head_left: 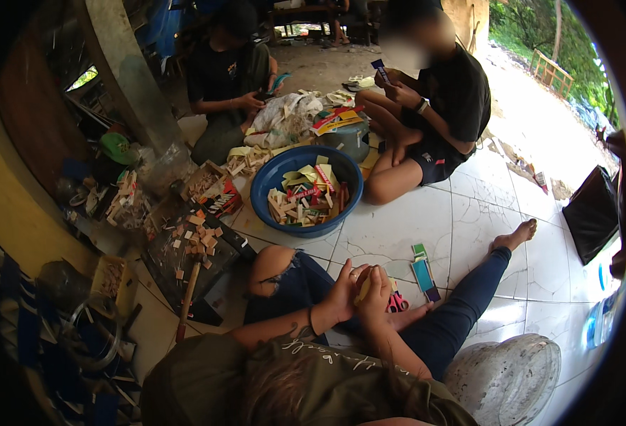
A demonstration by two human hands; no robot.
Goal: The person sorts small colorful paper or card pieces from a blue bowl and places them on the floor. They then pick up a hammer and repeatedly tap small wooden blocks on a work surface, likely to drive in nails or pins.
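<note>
My left hand [338, 297] and my right hand [375, 297] meet in front of my lap. Between them is a small yellow piece [363, 290], looking like folded card or paper, mostly covered by my fingers. The right fingers are closed around it; the left fingers curl against its other side, with the thumb raised. Pink-handled scissors [398, 303] lie just right of my right hand, by my foot. Past them, flat green and blue strips [421, 271] rest on the white tiles.
A blue basin [258, 206] of wooden sticks and coloured strips stands ahead. A dark board [158, 266] with small wooden pieces and a hammer-like wooden handle [189, 292] lies left. Two people sit opposite, handling strips. A whitish round container [504, 376] is near right.
</note>
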